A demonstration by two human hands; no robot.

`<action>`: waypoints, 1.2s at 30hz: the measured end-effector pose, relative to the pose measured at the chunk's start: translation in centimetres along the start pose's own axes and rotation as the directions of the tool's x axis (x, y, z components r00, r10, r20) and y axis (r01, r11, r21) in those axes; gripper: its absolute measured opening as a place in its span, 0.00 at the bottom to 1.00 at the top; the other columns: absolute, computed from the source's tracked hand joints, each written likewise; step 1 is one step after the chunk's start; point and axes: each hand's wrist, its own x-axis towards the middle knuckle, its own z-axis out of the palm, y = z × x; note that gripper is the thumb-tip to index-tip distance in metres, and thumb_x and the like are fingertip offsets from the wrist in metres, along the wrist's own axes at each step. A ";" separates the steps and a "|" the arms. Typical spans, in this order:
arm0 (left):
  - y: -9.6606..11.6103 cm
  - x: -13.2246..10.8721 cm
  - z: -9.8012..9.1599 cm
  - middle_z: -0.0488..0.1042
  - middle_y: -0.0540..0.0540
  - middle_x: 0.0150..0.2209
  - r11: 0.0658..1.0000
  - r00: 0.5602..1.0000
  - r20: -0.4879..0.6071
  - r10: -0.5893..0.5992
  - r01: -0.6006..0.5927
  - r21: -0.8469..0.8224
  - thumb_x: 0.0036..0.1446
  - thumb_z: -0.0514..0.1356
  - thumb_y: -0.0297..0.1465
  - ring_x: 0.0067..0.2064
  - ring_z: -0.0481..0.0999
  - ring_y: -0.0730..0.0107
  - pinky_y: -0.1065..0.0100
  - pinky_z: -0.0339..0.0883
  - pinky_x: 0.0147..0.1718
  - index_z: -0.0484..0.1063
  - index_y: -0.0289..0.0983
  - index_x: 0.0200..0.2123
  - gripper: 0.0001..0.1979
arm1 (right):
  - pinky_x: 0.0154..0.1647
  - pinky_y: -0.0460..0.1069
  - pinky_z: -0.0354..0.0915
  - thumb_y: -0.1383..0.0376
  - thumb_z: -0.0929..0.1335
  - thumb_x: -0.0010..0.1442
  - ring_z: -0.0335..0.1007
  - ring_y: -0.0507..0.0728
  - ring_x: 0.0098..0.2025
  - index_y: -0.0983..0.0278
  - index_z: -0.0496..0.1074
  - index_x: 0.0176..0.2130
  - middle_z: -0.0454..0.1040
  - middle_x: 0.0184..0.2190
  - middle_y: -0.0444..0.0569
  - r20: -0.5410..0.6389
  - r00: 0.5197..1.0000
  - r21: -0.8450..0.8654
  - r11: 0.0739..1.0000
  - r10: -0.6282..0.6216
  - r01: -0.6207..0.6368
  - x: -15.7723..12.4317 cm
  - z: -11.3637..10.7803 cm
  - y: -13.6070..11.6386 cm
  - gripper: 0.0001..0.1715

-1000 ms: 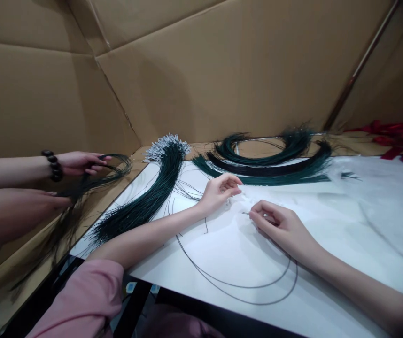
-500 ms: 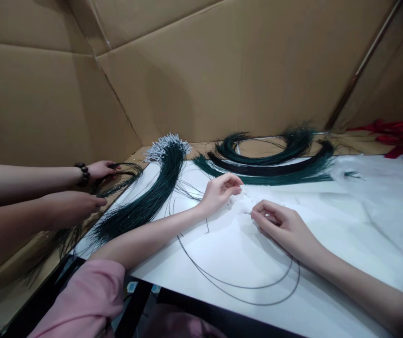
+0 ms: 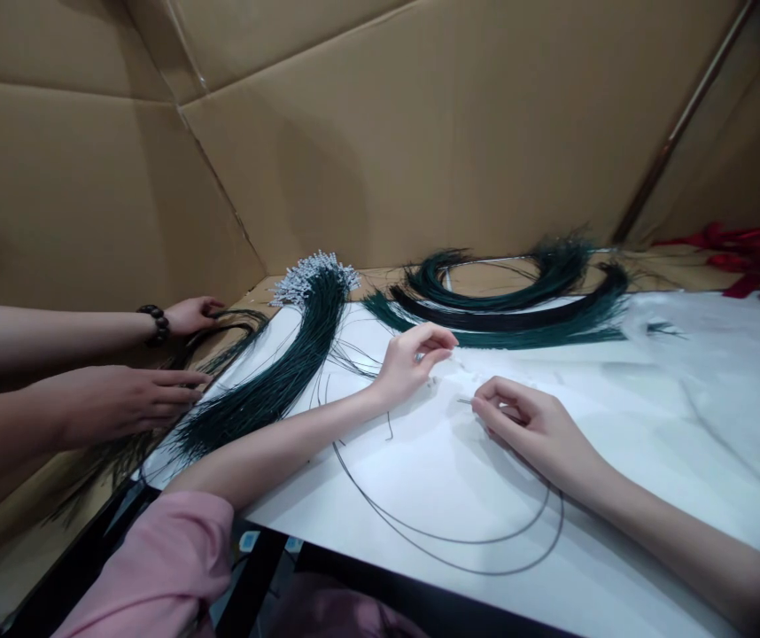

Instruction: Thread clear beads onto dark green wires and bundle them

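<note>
My left hand [image 3: 412, 361] hovers over the white table [image 3: 619, 425], fingers pinched on a tiny pale part from a small pile of clear bits [image 3: 463, 370]. To its right, my right hand [image 3: 531, 427] rests on the table and pinches the end of a thin dark wire [image 3: 446, 536]. The wire loops back toward the front edge. A thick bundle of dark green wires [image 3: 280, 372] with small white tips [image 3: 310, 275] lies just left of my left hand.
Curved bundles of green wire [image 3: 519, 306] lie at the back of the table. Another person's hands [image 3: 127, 399] at the left handle a wire bundle; one wrist wears a dark bead bracelet [image 3: 154, 323]. Cardboard walls [image 3: 420, 133] stand behind, red ribbons [image 3: 752, 257] at far right.
My left hand has lifted slightly with its fingers pinched. The other person's hands have moved right, nearer the table's edge, with their wire bundle.
</note>
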 end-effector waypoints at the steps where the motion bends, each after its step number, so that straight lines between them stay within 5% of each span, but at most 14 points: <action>1: 0.0 0.0 0.0 0.74 0.46 0.36 1.000 1.000 0.001 0.003 -0.003 0.002 0.57 0.60 0.24 0.38 0.74 0.72 0.69 0.69 0.42 0.72 0.34 0.36 0.02 | 0.26 0.48 0.51 0.54 0.64 0.63 0.56 0.52 0.24 0.62 0.67 0.32 0.62 0.22 0.42 0.001 1.000 0.001 1.000 0.000 0.000 0.0 0.0 -0.1 0.15; 36: 2.4 -3.7 -1.7 0.73 0.45 0.39 0.994 0.997 0.008 -0.079 0.078 0.083 0.60 0.60 0.28 0.40 0.74 0.69 0.69 0.69 0.43 0.72 0.35 0.39 0.04 | 0.27 0.47 0.51 0.56 0.65 0.65 0.55 0.50 0.25 0.64 0.67 0.32 0.62 0.24 0.42 -0.008 0.999 0.076 0.997 -0.031 0.032 -0.1 0.3 0.0 0.14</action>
